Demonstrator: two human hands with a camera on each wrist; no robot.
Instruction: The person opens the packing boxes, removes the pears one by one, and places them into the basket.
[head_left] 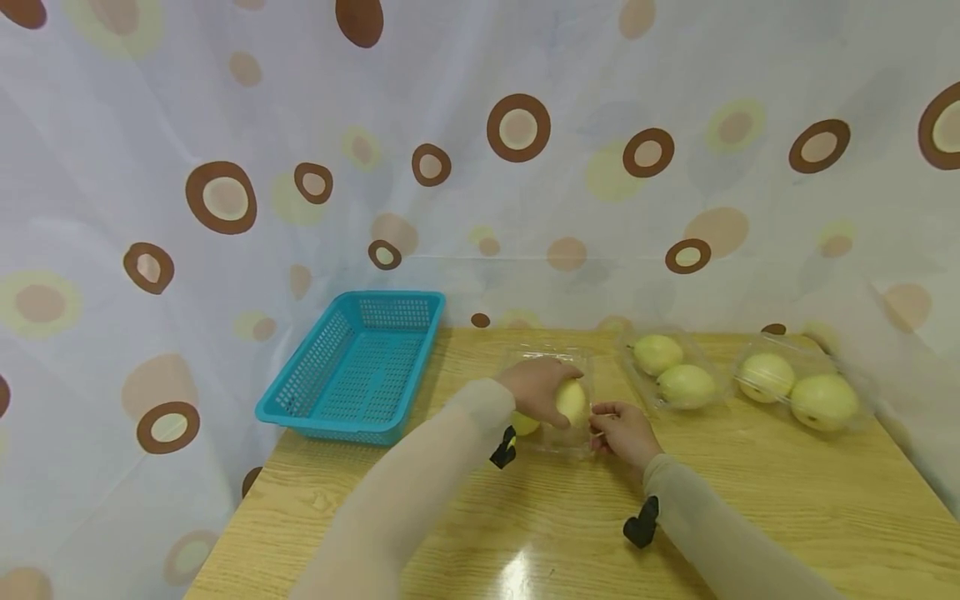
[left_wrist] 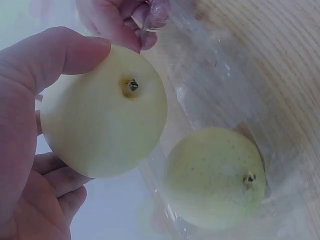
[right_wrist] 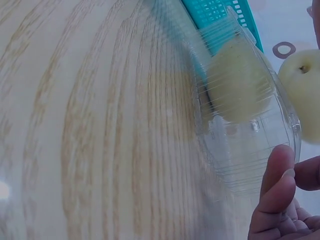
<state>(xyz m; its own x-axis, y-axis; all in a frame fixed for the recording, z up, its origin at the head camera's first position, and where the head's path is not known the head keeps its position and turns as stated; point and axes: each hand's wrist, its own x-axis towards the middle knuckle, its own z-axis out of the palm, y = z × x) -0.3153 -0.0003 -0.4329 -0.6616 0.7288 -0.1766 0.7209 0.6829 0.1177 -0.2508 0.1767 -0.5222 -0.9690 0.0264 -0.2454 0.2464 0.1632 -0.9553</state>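
Note:
In the head view, a pale yellow pear (head_left: 571, 402) sits in the grip of my left hand (head_left: 525, 387), thumb on one side and fingers on the other. It is held over a clear plastic container (right_wrist: 235, 155). A second pear (left_wrist: 215, 177) lies inside that container, at the end toward the basket. My right hand (head_left: 626, 429) pinches the container's near-right edge between thumb and fingers. The left wrist view shows the held pear's stem end facing the camera, apart from the pear in the container.
A blue perforated plastic basket (head_left: 360, 375) stands at the table's left. To the right are two clear containers, each with two pears (head_left: 686, 386) (head_left: 825, 402). A patterned curtain (head_left: 465, 167) hangs behind the wooden table (head_left: 540, 525).

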